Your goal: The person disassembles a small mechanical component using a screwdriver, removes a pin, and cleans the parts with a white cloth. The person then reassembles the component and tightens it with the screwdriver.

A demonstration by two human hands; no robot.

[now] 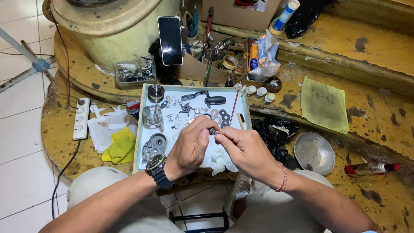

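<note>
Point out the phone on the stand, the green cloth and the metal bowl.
phone [170, 40], head view, middle of its dark screen.
green cloth [324, 105], head view, centre of the fabric.
metal bowl [314, 153], head view, inner base.

Item under handling: small dark metal part [212, 131], round-ish, approx. cylindrical; detail too small to tell. Pinched between fingertips of left hand [189, 146] and right hand [243, 151], both closed on it from opposite sides. Part is raised just above the white tray [140, 129], over tray's centre-right area, not resting on it. Left hand, w/ dark wristwatch, sits over tray's near-centre, thumb and forefinger on part's left end. Right hand, w/ pink cord bracelet at wrist, sits over tray's near-right corner, fingertips on part's right end. Part mostly hidden by fingers; orientation cannot be confirmed.
</note>
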